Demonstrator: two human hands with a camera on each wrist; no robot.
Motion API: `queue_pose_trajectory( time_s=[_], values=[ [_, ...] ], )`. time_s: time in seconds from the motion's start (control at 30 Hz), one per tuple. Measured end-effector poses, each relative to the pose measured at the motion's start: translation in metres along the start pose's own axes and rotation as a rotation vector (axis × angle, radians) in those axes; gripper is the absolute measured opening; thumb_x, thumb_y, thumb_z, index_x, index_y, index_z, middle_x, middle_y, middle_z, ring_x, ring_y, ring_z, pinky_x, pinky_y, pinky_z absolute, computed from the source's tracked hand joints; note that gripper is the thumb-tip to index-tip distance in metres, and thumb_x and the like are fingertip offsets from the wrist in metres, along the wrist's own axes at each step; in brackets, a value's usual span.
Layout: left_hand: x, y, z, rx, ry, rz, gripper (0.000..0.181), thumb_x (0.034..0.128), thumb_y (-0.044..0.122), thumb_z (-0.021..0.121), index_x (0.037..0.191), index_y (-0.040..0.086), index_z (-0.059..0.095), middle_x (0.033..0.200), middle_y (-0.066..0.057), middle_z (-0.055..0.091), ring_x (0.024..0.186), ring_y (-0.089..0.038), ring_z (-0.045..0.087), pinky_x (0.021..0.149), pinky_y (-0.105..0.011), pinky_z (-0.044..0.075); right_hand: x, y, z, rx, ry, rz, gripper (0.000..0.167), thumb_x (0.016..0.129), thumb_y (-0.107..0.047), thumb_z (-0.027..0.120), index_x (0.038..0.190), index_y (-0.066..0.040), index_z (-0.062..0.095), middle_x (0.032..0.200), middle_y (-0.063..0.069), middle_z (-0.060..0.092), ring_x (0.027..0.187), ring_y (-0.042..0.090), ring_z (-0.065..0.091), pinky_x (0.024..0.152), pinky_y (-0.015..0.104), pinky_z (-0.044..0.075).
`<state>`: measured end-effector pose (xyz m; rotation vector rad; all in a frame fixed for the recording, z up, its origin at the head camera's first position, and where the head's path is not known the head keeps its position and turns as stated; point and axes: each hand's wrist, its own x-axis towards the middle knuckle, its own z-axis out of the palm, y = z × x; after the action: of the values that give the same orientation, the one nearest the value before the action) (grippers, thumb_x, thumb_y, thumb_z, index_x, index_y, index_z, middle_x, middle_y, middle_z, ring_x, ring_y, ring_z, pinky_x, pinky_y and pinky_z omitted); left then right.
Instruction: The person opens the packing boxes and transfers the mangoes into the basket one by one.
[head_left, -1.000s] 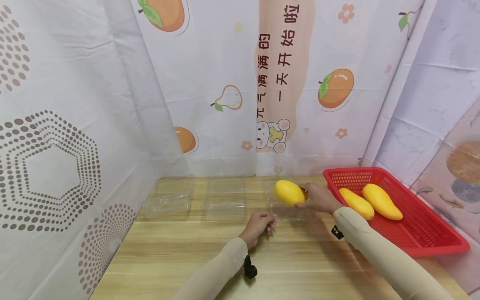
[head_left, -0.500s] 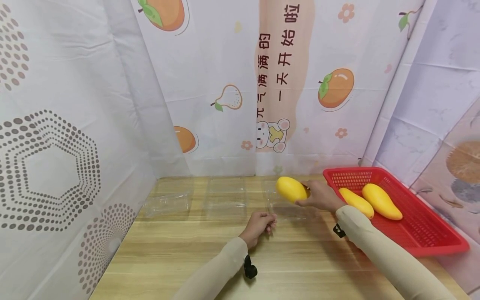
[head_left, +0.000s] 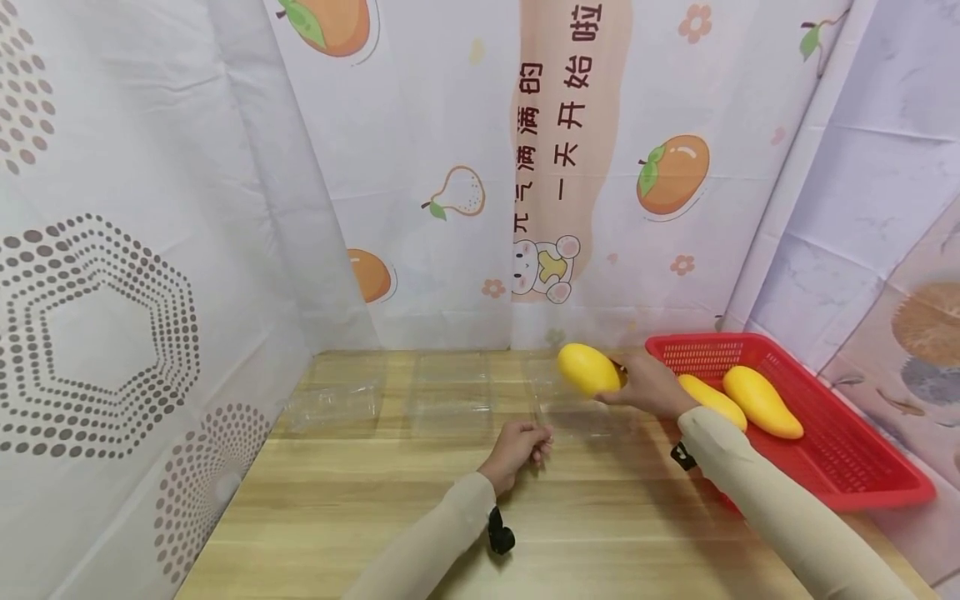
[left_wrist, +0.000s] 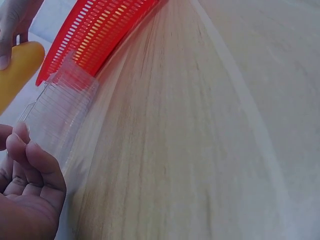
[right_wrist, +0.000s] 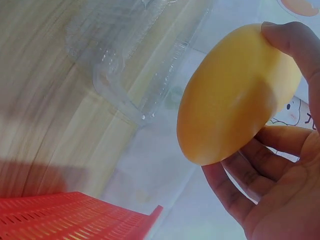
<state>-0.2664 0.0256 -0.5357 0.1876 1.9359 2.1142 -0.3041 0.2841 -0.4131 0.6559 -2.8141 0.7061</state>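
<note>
My right hand (head_left: 651,385) grips a yellow mango (head_left: 588,369) from its right side, thumb and fingers round it. The mango is held above an opened clear plastic clamshell box (head_left: 573,418), apart from it. In the right wrist view the smooth mango (right_wrist: 230,95) fills the middle, and my fingers (right_wrist: 250,172) curve under it. My left hand (head_left: 516,454) is low at the near left corner of that box, fingers curled. In the left wrist view its fingertips (left_wrist: 22,131) meet the corner of the clear box (left_wrist: 62,107) and appear to pinch it.
A red perforated basket (head_left: 847,392) stands at the right with two mangoes (head_left: 761,402) in it. Two more opened clear boxes, one in the middle (head_left: 452,400) and one at the left (head_left: 333,407), lie along the back of the wooden table (head_left: 337,517). Printed cloth hangs behind.
My right hand has raised the mango slightly and shifted it a little to the right and away from me. My left hand stays where it was.
</note>
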Motion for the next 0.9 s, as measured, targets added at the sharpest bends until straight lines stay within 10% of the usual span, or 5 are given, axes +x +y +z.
queue_pose_trajectory(
  time_s=[0.9],
  values=[
    [0.001, 0.0, -0.001, -0.001, -0.001, -0.012, 0.022, 0.1005, 0.01, 0.064, 0.105, -0.009, 0.072, 0.078, -0.006, 0.069, 0.06, -0.006, 0.055, 0.054, -0.017, 0.047, -0.003, 0.006, -0.021, -0.077, 0.046, 0.056, 0.058, 0.077, -0.048, 0.089, 0.112, -0.007, 0.069, 0.085, 0.002, 0.061, 0.079, 0.022, 0.053, 0.068, 0.037, 0.045]
  ],
)
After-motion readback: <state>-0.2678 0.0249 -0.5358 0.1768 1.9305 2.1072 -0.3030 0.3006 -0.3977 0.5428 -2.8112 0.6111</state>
